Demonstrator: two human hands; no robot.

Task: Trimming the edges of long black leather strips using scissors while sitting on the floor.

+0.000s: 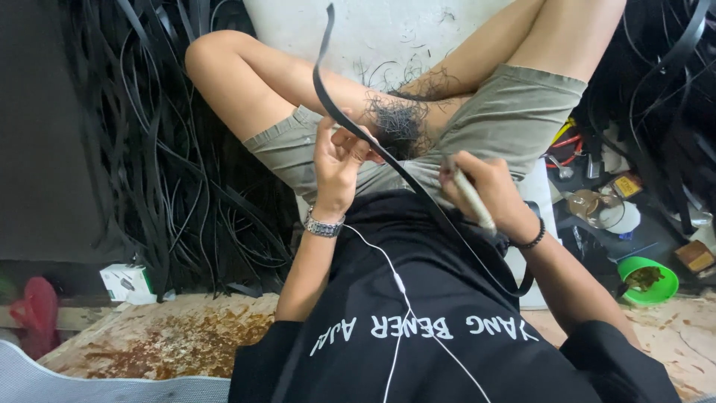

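Note:
I sit with my knees up, a long black strip running from above down across my lap. My left hand pinches the strip near my thigh, a metal watch on that wrist. My right hand grips a pale-handled tool pressed against the strip where it crosses my shorts. A tuft of thin black shavings lies on my lap between the hands. The tool's tip is hidden by my fingers.
Heaps of black strips fill the left and the far right. A small white box sits at the left. At the right lie a green bowl, red-handled pliers and small tools. A white earphone cable hangs down my black shirt.

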